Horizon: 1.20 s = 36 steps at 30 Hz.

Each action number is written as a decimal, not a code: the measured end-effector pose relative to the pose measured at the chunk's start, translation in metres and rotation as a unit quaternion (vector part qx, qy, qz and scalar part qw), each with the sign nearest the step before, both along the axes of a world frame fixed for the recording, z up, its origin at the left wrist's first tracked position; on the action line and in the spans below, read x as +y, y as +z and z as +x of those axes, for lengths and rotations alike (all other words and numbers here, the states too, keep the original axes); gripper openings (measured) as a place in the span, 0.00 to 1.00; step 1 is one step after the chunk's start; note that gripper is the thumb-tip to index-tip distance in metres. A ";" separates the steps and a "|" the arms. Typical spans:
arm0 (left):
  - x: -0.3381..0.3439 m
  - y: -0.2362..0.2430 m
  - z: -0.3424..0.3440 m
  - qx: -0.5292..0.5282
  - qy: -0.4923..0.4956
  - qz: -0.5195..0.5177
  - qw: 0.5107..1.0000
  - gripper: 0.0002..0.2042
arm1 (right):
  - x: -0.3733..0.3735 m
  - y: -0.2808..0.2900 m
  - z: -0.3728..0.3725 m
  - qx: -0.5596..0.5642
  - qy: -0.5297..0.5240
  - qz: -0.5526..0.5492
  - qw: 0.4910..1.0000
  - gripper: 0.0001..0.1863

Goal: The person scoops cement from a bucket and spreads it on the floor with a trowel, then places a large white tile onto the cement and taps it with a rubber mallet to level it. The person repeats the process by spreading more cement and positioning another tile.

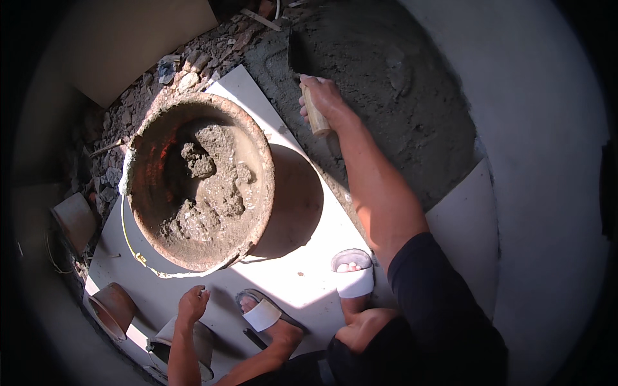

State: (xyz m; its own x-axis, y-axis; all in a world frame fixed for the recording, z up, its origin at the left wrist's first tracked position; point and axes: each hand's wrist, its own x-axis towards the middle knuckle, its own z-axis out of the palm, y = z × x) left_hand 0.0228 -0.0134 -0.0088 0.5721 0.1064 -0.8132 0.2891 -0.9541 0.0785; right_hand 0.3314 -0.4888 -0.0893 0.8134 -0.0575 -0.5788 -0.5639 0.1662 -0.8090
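My right hand (323,96) grips the wooden handle of a trowel (317,122). The dark blade stands on edge over a bed of wet grey mortar (399,116) and seems to touch it. In front of my feet sits a large mortar-crusted bucket (266,164), tilted in view, with lumpy wet mortar (215,193) inside. Just below its near rim, my left hand (192,303) is loosely closed, with nothing visible in it. The bucket's wire handle (132,248) hangs down on its left side.
Pale tiles (302,257) lie under the bucket and my sandals. A terracotta-coloured pot (116,309) and a smaller bucket (199,341) stand at lower left, another container (74,222) farther left. Rubble (187,74) lines the far left; a pale wall (541,161) curves along the right.
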 end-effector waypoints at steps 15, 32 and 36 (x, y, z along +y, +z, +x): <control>-0.002 -0.016 0.037 0.016 -0.038 0.019 0.999 0.19 | -0.227 0.016 -0.162 0.068 -0.268 -0.109 0.955 0.22; 0.021 -0.042 0.032 -0.011 -0.098 -0.015 0.995 0.18 | -0.233 0.020 -0.192 0.090 -0.301 -0.128 0.941 0.23; 0.017 -0.031 0.027 0.014 -0.069 -0.009 0.997 0.18 | -0.263 0.059 -0.223 0.103 -0.159 -0.370 0.910 0.24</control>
State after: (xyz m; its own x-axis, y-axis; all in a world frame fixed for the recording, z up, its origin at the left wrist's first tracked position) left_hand 0.0496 0.0034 -0.0402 0.5576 0.0141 -0.8300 0.1572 -0.9836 0.0889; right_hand 0.1084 -0.7520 -0.0301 0.5665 -0.7064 -0.4242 -0.7345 -0.1995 -0.6486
